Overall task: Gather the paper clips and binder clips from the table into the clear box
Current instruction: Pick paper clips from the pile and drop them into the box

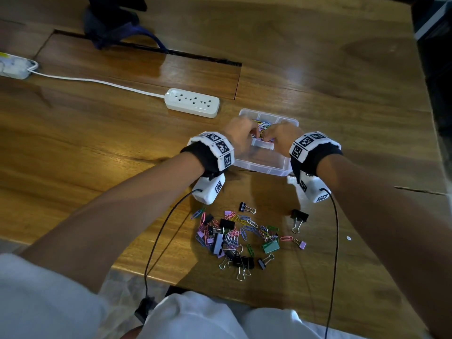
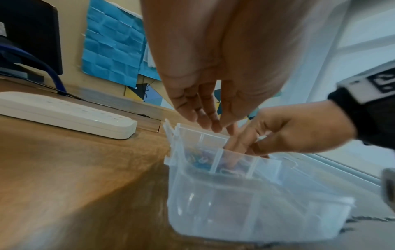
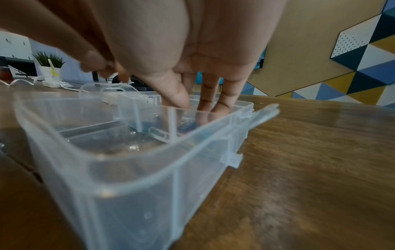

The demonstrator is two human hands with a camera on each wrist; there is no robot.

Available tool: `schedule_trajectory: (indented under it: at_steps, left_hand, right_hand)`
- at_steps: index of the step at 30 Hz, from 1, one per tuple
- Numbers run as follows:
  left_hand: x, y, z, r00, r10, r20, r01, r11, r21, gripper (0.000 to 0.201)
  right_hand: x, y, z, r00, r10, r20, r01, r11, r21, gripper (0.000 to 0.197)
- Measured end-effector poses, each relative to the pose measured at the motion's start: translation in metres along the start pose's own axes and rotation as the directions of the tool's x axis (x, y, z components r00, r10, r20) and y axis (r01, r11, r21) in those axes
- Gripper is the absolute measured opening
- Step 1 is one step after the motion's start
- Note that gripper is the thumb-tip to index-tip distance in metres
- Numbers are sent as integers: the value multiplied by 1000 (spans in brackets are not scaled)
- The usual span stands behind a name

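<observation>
The clear box (image 1: 264, 168) stands on the wooden table, split into compartments; coloured paper clips (image 1: 263, 124) lie in a far one. Both hands hover over that far part. My left hand (image 1: 241, 135) hangs just above the rim with fingers (image 2: 205, 116) pointing down, tips near the thumb, nothing visible between them. My right hand (image 1: 281, 138) reaches its straight fingers (image 3: 208, 94) down into the compartment, onto the clips (image 3: 159, 134). A pile of paper clips and binder clips (image 1: 234, 236) lies near the table's front edge.
A white power strip (image 1: 192, 102) with its cord lies left of the box (image 2: 213, 211). A black binder clip (image 1: 299, 215) and a small lilac one (image 1: 302, 245) sit right of the pile. A dark bag (image 1: 110, 23) is at the back.
</observation>
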State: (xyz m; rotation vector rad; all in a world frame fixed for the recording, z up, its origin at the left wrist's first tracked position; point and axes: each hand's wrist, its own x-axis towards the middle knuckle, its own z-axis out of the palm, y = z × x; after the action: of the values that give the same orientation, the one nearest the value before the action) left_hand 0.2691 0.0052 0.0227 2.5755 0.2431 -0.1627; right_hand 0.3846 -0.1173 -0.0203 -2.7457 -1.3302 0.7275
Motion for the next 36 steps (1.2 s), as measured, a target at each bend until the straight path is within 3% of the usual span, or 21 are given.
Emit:
schedule_trajectory:
  at_steps: [3, 6, 11, 14, 19, 23, 28, 36]
  left_hand:
    - [21, 5, -4, 998, -32, 47, 27, 995, 96, 41]
    - [38, 9, -3, 990, -69, 124, 49, 987, 153, 43]
    - [46, 13, 7, 963, -185, 196, 135, 960, 246, 31]
    - [45, 17, 10, 951, -207, 228, 144, 954, 264, 32]
    - [46, 13, 9, 957, -201, 208, 166, 971, 171, 34]
    - [42, 5, 3, 987, -110, 115, 93, 985, 144, 28]
    - [35, -1, -4, 998, -62, -12, 62, 996, 63, 21]
    - [27, -2, -3, 999, -22, -42, 21, 1000, -18, 16]
  right_hand:
    - [-5, 1, 1, 997, 41, -61, -38, 998, 44, 42]
    - [-9, 0, -2, 991, -7, -136, 14, 998, 54, 38]
    - [-7, -2, 1, 999, -35, 6, 35, 999, 35, 37]
    - [-8, -3, -1, 1000, -23, 4, 23, 999, 40, 38]
    - [-12, -2, -3, 998, -2, -64, 7, 996, 85, 40]
    - [-22, 4, -9, 968, 84, -235, -31, 975, 220, 25]
    - [-33, 3, -17, 934, 244, -263, -128, 911, 392, 9]
    - [-36, -4, -21, 907, 309, -287, -153, 875, 460, 28]
